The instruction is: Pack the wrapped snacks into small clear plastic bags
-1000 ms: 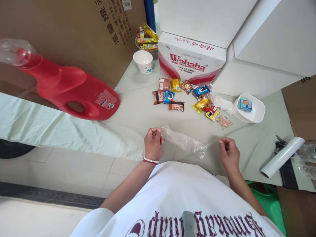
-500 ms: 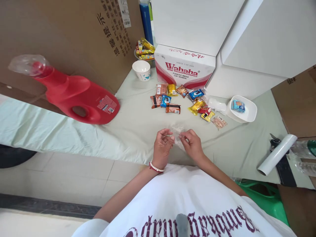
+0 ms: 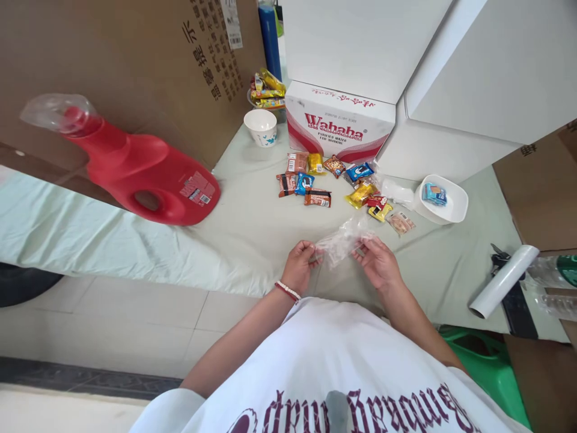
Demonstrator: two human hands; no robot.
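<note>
A crumpled clear plastic bag (image 3: 341, 242) is stretched between my two hands, just above the near part of the covered table. My left hand (image 3: 301, 264), with a beaded bracelet at the wrist, pinches the bag's left end. At its right end, my right hand (image 3: 377, 263) grips the film between thumb and fingers. Beyond the bag lie several small wrapped snacks: brown packets (image 3: 318, 197), a blue packet (image 3: 359, 172), a yellow packet (image 3: 362, 195) and a pale pink packet (image 3: 401, 223).
A white bowl (image 3: 458, 201) holding blue packets stands to the right, near a white roll (image 3: 503, 281). At the back are a Wahaha carton (image 3: 340, 123) and a white cup (image 3: 260, 127). A large red jug (image 3: 174, 174) stands on the left.
My hands have moved apart, the right one further to the right. The plastic bag between them has been spread from a small bunch into a wider stretch.
</note>
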